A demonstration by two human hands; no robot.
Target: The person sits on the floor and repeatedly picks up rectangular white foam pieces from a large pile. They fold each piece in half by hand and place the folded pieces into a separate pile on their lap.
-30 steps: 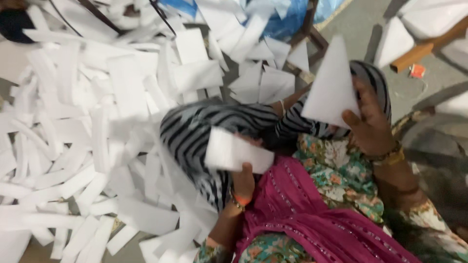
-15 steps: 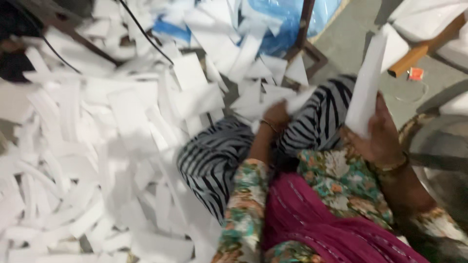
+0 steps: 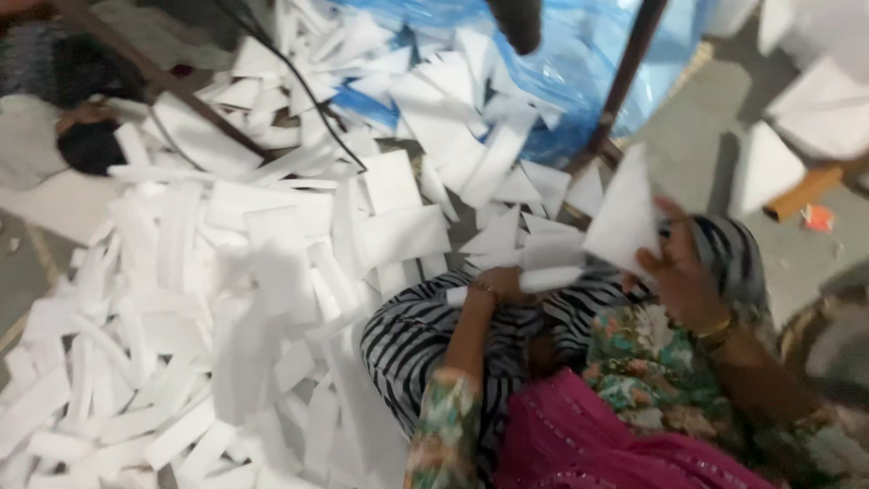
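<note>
Right hand [image 3: 681, 282]: closed on a flat white sheet [image 3: 623, 219], held raised above the lap. Left hand [image 3: 501, 283]: laid on a narrow white strip [image 3: 543, 280] at the knee; grip cannot be told. Loose white offcuts [image 3: 217, 272], unsorted, are spread over the floor.

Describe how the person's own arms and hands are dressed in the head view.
The left hand is bare, with a thin bangle at the wrist; the left arm wears a floral sleeve in green, orange and cream. The right hand is bare too, with gold-coloured bangles at the wrist. No gloves show on either hand.
</note>
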